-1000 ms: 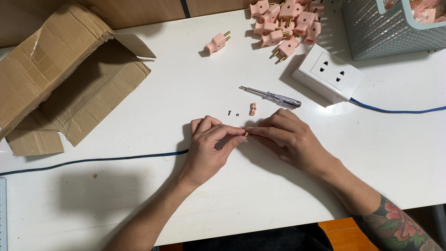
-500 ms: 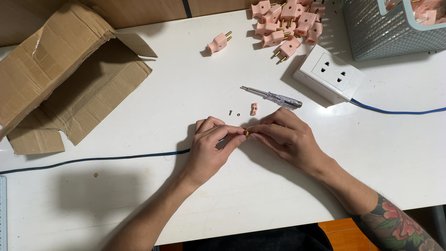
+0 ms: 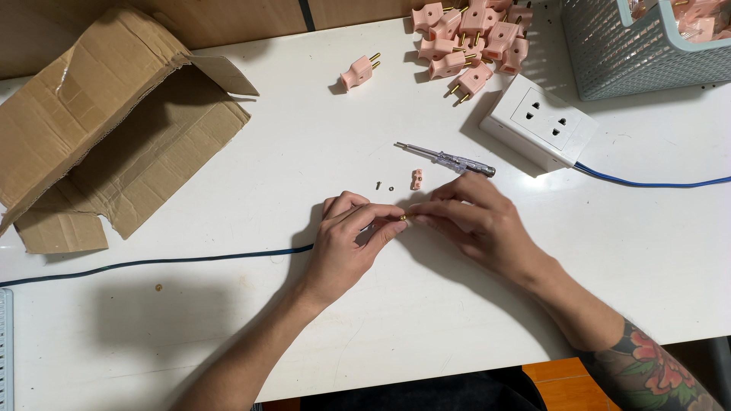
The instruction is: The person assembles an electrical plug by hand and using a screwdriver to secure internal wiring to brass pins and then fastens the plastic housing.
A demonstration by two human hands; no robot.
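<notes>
At mid-frame the left hand (image 3: 346, 243) and right hand (image 3: 476, 221) meet fingertip to fingertip, together pinching a small brass part (image 3: 404, 216); the fingers cover most of it, so its shape cannot be made out, only a glint of yellow metal. A dark cable (image 3: 152, 262) runs under the left hand, its end hidden. Just above lie a screwdriver (image 3: 445, 159), a pink clamp piece (image 3: 416, 180) and a tiny screw (image 3: 378, 185).
</notes>
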